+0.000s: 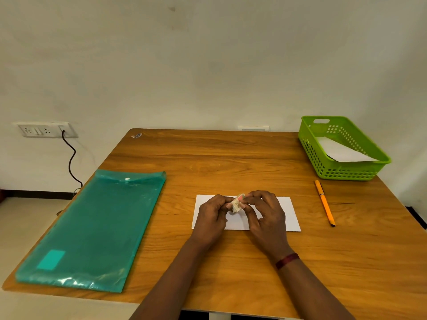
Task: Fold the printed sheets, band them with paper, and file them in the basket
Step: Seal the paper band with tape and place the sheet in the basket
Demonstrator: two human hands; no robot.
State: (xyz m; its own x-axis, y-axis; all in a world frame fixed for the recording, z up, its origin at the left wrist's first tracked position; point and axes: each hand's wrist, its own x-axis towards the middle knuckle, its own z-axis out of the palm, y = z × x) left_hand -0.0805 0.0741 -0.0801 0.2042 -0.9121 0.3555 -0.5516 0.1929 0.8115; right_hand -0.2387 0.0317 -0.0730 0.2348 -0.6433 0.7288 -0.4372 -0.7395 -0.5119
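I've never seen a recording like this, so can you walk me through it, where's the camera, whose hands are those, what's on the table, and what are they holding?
There is no machine here. It is one picture from a camera worn on a person's head, looking down at their two hands. The left hand and right hand together pinch a small printed slip over a white sheet lying on the wooden table. To the left lies a teal plastic folder; to the right an orange pen and, further back, a green basket with white paper inside.
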